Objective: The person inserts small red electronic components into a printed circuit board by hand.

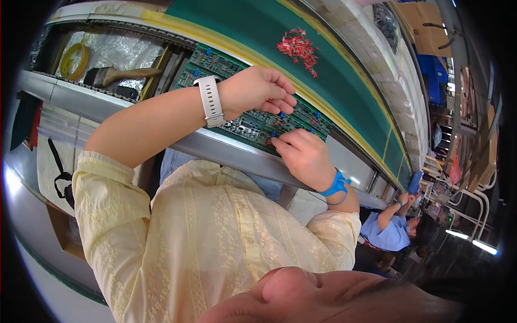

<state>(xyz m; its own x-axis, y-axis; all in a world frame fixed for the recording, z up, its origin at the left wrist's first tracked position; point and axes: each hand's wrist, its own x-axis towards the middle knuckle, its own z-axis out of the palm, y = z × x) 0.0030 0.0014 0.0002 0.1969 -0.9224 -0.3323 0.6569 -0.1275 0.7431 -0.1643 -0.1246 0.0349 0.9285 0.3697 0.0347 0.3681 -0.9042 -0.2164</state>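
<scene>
A green circuit board (245, 128) full of small parts lies across the metal rails in front of me. My left hand (261, 91), with a white watch band above it, hovers over the board's middle with curled fingers. A bit of red shows among those fingers, like the small red components piled on the belt. Close to the board's near edge, my right hand (308, 157) has thumb and forefinger pinched together beside a blue component (273, 134). Whatever it pinches is too small to make out. Around the right wrist is a blue strap (337, 184) with a thin cord.
Beyond the board runs a green belt (231, 24) carrying a heap of red components (298, 49) with thin leads. At left, a brush (121, 75) and a yellow tape roll (74, 60) lie on clear plastic. Farther right along the line sits another person (389, 229) in blue.
</scene>
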